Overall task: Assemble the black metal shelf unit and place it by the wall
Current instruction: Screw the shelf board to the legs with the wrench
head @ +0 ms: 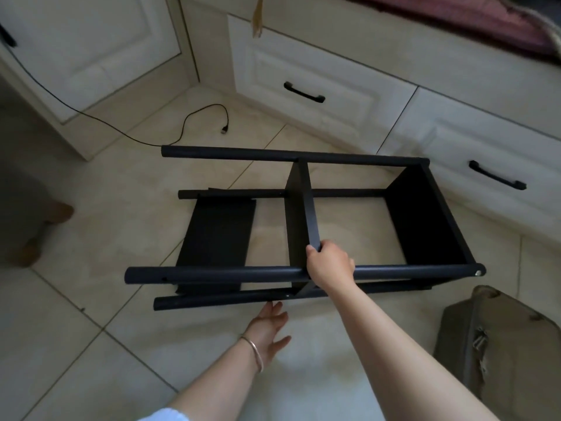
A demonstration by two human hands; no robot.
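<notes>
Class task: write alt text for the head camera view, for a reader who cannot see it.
A black metal shelf unit lies on its side on a tiled floor. The right hand grips its middle shelf panel near a front pole; the open left hand reaches toward a lower pole.

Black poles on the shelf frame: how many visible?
4: far upper pole, far lower pole, near upper pole under the right hand, near lower pole.

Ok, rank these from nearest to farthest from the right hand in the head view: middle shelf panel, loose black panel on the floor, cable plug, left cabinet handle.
1. Middle shelf panel: gripped by the right hand.
2. Loose black panel: to its left, on the floor.
3. Cable plug: beyond the frame, upper left.
4. Left cabinet handle: far upper-left corner.
</notes>
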